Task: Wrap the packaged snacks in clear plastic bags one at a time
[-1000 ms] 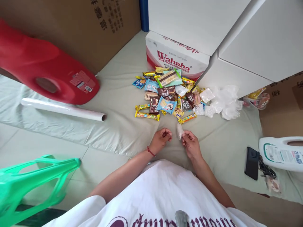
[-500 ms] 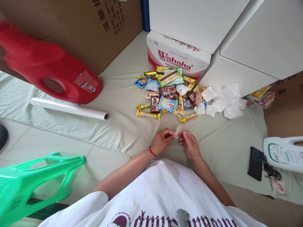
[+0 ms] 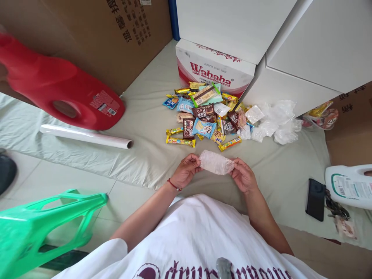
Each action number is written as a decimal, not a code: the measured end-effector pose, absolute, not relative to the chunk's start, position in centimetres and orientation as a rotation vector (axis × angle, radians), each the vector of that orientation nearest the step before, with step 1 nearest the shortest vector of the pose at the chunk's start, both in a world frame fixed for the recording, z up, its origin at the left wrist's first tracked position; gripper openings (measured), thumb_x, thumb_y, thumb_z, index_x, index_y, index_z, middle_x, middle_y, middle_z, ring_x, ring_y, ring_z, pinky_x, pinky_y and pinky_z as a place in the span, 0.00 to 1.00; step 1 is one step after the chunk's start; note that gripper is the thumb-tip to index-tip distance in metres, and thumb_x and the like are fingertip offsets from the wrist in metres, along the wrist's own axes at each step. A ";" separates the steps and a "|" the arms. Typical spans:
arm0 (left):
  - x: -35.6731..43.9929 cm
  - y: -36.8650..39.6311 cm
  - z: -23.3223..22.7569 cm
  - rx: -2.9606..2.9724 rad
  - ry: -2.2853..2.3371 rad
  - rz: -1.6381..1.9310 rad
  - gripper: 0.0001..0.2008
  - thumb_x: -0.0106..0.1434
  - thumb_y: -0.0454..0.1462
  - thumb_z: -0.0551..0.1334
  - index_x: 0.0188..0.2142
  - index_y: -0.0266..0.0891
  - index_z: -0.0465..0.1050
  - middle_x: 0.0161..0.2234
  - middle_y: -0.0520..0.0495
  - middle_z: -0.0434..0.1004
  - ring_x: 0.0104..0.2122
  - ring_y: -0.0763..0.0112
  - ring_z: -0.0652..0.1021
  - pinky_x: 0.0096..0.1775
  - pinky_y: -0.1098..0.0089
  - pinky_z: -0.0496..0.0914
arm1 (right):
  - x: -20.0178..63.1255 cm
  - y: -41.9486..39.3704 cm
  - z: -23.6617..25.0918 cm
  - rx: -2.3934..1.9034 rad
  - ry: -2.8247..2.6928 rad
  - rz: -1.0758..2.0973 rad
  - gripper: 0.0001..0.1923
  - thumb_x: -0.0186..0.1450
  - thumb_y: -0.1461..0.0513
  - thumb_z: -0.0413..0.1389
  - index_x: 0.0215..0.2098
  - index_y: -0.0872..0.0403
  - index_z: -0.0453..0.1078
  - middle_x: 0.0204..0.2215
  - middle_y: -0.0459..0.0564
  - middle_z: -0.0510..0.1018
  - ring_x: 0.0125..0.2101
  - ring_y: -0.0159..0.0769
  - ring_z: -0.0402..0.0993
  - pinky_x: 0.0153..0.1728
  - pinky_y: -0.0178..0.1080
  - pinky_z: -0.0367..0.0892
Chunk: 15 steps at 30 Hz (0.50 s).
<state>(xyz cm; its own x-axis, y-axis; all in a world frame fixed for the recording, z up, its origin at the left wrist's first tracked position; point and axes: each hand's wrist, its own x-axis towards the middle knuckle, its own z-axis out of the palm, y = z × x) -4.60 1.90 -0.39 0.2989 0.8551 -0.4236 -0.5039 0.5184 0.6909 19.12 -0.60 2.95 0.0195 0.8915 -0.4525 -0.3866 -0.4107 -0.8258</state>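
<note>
A pale sheet (image 3: 139, 155) is spread over a tiled floor (image 3: 58, 174), hemmed in by a brown cardboard box (image 3: 110, 35) and white cabinets (image 3: 305, 50). In front of the person's white shirt (image 3: 197, 232), both hands are raised just above the sheet. The left hand (image 3: 186, 170) and the right hand (image 3: 244, 176) stretch a small clear plastic bag (image 3: 216, 162) between them; the fingers (image 3: 195, 159) of the left pinch one end and those of the right pinch the other, so the bag hangs flat between the two hands. A red cord circles the left wrist. Beyond the bag lies a heap of wrapped snacks (image 3: 203, 112) against a red and white carton (image 3: 215, 69), with crumpled clear bags (image 3: 276, 124) just beside the heap. To the left are a red jug (image 3: 58, 89) on its side and a white roll (image 3: 87, 135). A green plastic stool (image 3: 43, 228) stands near the left. On the right lie a black phone (image 3: 315, 199), keys (image 3: 335, 205) and a white jug (image 3: 348, 186).
</note>
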 end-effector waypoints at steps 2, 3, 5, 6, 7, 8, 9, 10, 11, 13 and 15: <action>-4.8 2.0 -0.3 0.450 0.874 0.954 0.22 0.49 0.44 0.78 0.31 0.40 0.68 0.30 0.55 0.69 0.30 0.76 0.73 0.37 0.69 0.75 | 19.1 -0.8 3.1 -1.288 -0.631 1.569 0.14 0.53 0.53 0.69 0.27 0.50 0.72 0.38 0.49 0.80 0.34 0.36 0.71 0.34 0.38 0.70; -4.8 2.1 -0.3 0.448 0.876 0.955 0.22 0.50 0.45 0.78 0.31 0.40 0.67 0.30 0.55 0.69 0.31 0.76 0.73 0.37 0.69 0.75 | 18.9 -0.9 3.2 -1.284 -0.642 1.570 0.13 0.53 0.53 0.69 0.26 0.50 0.71 0.39 0.49 0.80 0.33 0.36 0.71 0.35 0.39 0.70; -4.7 2.2 -0.3 0.444 0.869 0.960 0.22 0.50 0.46 0.77 0.31 0.41 0.66 0.30 0.55 0.69 0.31 0.75 0.73 0.37 0.69 0.75 | 18.5 -0.9 3.2 -1.249 -0.634 1.599 0.12 0.54 0.54 0.67 0.26 0.50 0.70 0.36 0.48 0.80 0.31 0.35 0.70 0.33 0.38 0.68; -4.7 2.2 -0.3 0.448 0.881 0.979 0.23 0.50 0.46 0.77 0.32 0.41 0.65 0.31 0.55 0.69 0.32 0.75 0.74 0.37 0.69 0.75 | 18.3 -0.9 3.1 -1.225 -0.621 1.613 0.12 0.54 0.55 0.67 0.25 0.50 0.70 0.34 0.47 0.80 0.29 0.34 0.70 0.33 0.38 0.68; -4.8 2.3 -0.3 0.461 0.921 1.018 0.24 0.49 0.45 0.78 0.32 0.41 0.65 0.31 0.55 0.70 0.31 0.75 0.73 0.36 0.70 0.74 | 18.0 -1.0 3.0 -1.204 -0.612 1.614 0.12 0.54 0.55 0.66 0.25 0.50 0.69 0.32 0.47 0.79 0.29 0.34 0.69 0.32 0.38 0.67; -4.9 2.2 -0.1 0.481 0.991 1.076 0.24 0.48 0.45 0.78 0.31 0.41 0.64 0.31 0.55 0.70 0.30 0.76 0.72 0.34 0.73 0.72 | 17.8 -1.0 2.9 -1.193 -0.614 1.601 0.11 0.55 0.56 0.66 0.24 0.50 0.69 0.32 0.46 0.79 0.29 0.34 0.69 0.33 0.38 0.67; -5.0 2.2 0.2 0.507 1.075 1.133 0.25 0.48 0.45 0.77 0.31 0.41 0.63 0.30 0.56 0.69 0.28 0.78 0.71 0.30 0.75 0.68 | 17.6 -1.0 2.7 -1.195 -0.634 1.571 0.11 0.56 0.56 0.65 0.25 0.50 0.69 0.32 0.47 0.79 0.30 0.34 0.70 0.34 0.38 0.67; -5.1 2.1 0.6 0.537 1.151 1.166 0.24 0.50 0.47 0.76 0.30 0.41 0.62 0.28 0.56 0.69 0.26 0.79 0.69 0.27 0.76 0.65 | 17.4 -1.1 2.6 -1.208 -0.679 1.526 0.10 0.57 0.56 0.65 0.25 0.50 0.69 0.34 0.47 0.80 0.32 0.35 0.71 0.36 0.38 0.68; -5.2 1.9 1.1 0.566 1.201 1.158 0.23 0.53 0.50 0.73 0.30 0.41 0.63 0.27 0.56 0.68 0.24 0.78 0.69 0.24 0.76 0.61 | 17.2 -1.2 2.5 -1.225 -0.749 1.474 0.10 0.58 0.56 0.64 0.26 0.50 0.70 0.37 0.48 0.80 0.35 0.36 0.73 0.37 0.39 0.68; -5.1 1.6 2.1 0.612 1.217 1.026 0.23 0.59 0.57 0.65 0.30 0.40 0.67 0.28 0.52 0.70 0.25 0.75 0.71 0.23 0.75 0.60 | 16.8 -1.5 2.5 -1.250 -0.948 1.374 0.09 0.61 0.56 0.62 0.27 0.50 0.71 0.42 0.49 0.81 0.40 0.38 0.74 0.41 0.39 0.68; -4.5 1.5 2.9 0.664 1.196 0.839 0.24 0.58 0.58 0.65 0.32 0.39 0.71 0.32 0.49 0.74 0.30 0.70 0.75 0.25 0.73 0.64 | 16.3 -1.9 2.7 -1.234 -1.150 1.315 0.08 0.64 0.58 0.61 0.29 0.50 0.71 0.44 0.50 0.80 0.44 0.40 0.75 0.43 0.40 0.67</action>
